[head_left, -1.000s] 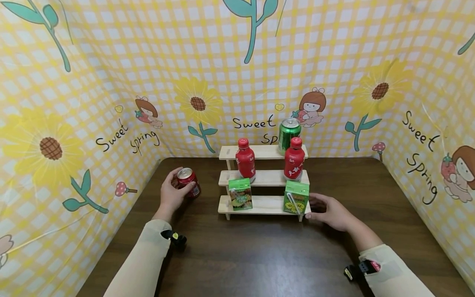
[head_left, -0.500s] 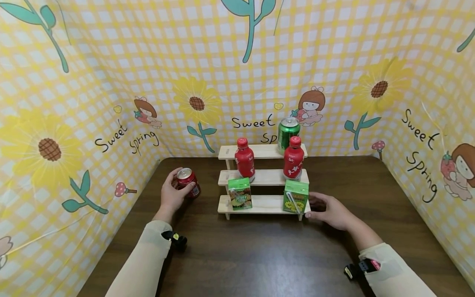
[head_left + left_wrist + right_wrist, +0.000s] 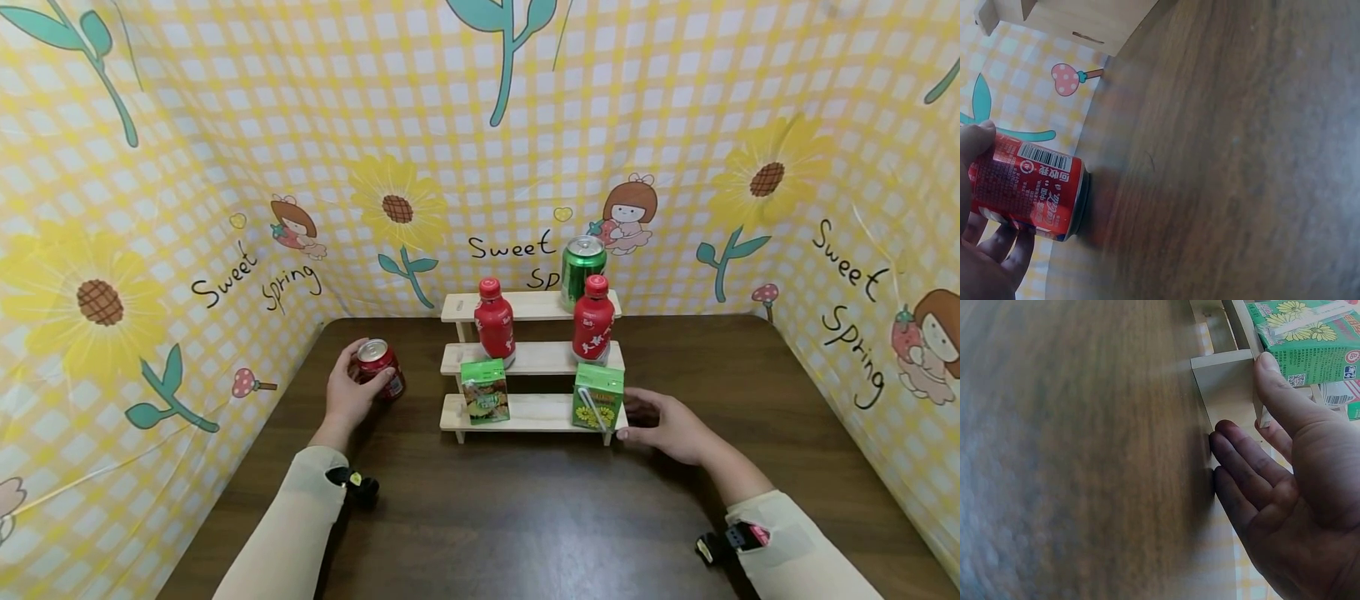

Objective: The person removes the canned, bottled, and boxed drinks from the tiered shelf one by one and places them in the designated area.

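Observation:
On the left of the table, my left hand (image 3: 350, 398) grips a small red soda can (image 3: 381, 371) that stands upright. The left wrist view shows the thumb over the can's side, by the barcode, and fingers beneath in that view; the can's bottom rim is right at the tabletop. My right hand (image 3: 670, 427) holds the right end of the bottom step of a three-step wooden display shelf (image 3: 536, 414). In the right wrist view its thumb (image 3: 1272, 378) lies on the step's front edge and the index finger is partly hidden behind it, while the other fingers extend near the table.
Green drink cartons (image 3: 597, 400) stand at both ends of the bottom step. Two red bottles (image 3: 497, 327) are on the middle step. A green can (image 3: 583, 271) stands at the top step's right. A yellow checked cloth (image 3: 480, 167) surrounds the brown table (image 3: 480, 517).

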`<state>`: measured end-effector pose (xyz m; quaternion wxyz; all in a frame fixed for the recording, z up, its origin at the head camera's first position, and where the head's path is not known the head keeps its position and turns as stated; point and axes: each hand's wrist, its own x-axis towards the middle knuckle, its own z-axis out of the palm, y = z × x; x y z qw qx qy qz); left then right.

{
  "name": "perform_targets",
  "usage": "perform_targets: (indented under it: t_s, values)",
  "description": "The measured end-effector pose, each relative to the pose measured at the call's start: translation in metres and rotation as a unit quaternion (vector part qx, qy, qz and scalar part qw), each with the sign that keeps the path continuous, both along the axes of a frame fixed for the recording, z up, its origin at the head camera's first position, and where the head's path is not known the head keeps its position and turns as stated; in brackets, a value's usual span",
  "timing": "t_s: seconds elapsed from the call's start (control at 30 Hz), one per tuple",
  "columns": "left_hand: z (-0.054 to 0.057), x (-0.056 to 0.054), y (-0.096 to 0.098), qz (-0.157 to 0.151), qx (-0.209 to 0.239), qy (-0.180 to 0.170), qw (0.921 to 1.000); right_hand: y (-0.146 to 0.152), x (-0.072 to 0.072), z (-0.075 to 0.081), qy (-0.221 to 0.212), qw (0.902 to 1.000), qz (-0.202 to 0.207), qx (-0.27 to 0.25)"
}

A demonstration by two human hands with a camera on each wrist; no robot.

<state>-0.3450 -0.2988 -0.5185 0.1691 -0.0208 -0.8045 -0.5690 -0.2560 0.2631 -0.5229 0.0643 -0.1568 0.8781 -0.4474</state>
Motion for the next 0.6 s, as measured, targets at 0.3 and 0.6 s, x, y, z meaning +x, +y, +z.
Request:
perform_targets:
  t_s: [0.3, 0.6]
  values:
    - [0.013, 0.006, 0.005, -0.022, 0.020, -0.019, 0.9994, 0.000, -0.001, -0.001, 0.006, 1.0000, 0.001, 0.001]
    - [0.041, 0.018, 0.012, -0.011, -0.005, -0.002, 0.9999, 0.001, -0.001, -0.003, 0.011, 0.9999, 0.001, 0.005]
